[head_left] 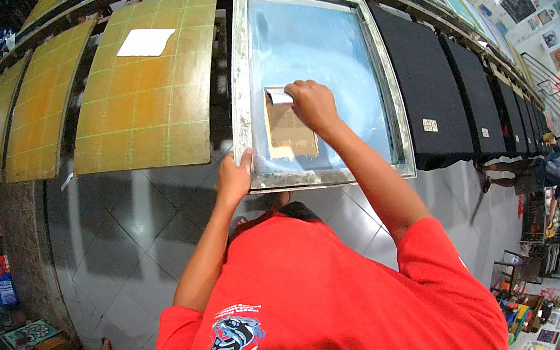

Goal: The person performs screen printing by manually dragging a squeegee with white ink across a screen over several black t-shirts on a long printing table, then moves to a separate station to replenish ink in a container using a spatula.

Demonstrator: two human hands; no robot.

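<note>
A screen-printing frame [242, 79] with pale metal sides and blue mesh lies in front of me. My left hand [232, 176] grips its near left corner, thumb on top and fingers partly hidden. Over the mesh, my right hand [315, 106] is closed on a small squeegee [278, 95] with a whitish face. The squeegee rests at the far end of a brown rectangular patch [293, 132] in the left part of the mesh. Pale, ragged marks edge the near end of that patch.
To the left stand yellowish boards with green grid lines; a white sheet [146, 42] lies on the nearest board [146, 101]. Boards covered in black cloth [422, 74] run off to the right. Other people are at the far right and lower left, above a grey tiled floor [118, 257].
</note>
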